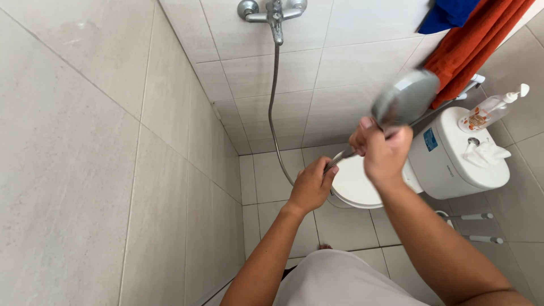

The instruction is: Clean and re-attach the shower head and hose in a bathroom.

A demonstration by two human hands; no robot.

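**Both hands on the shower head, right of centre**

Near the middle right of the head view, the right hand [386, 152] is clenched around the handle of a grey shower head [406, 102], whose round face tilts up toward the upper right. Just below and to the left, the left hand [311, 186] grips the metal hose [272, 107] where it meets the handle, fingers curled around it. From there the hose loops down, then climbs the tiled wall to the chrome tap [274, 11] at the top centre. Behind the hands sits a white toilet [447, 158] with its lid down. On its tank, at the right edge, lie a clear pump bottle [492, 109] and a crumpled white tissue [486, 152]. An orange towel [476, 45] and a blue cloth [447, 14] hang in the upper right corner.
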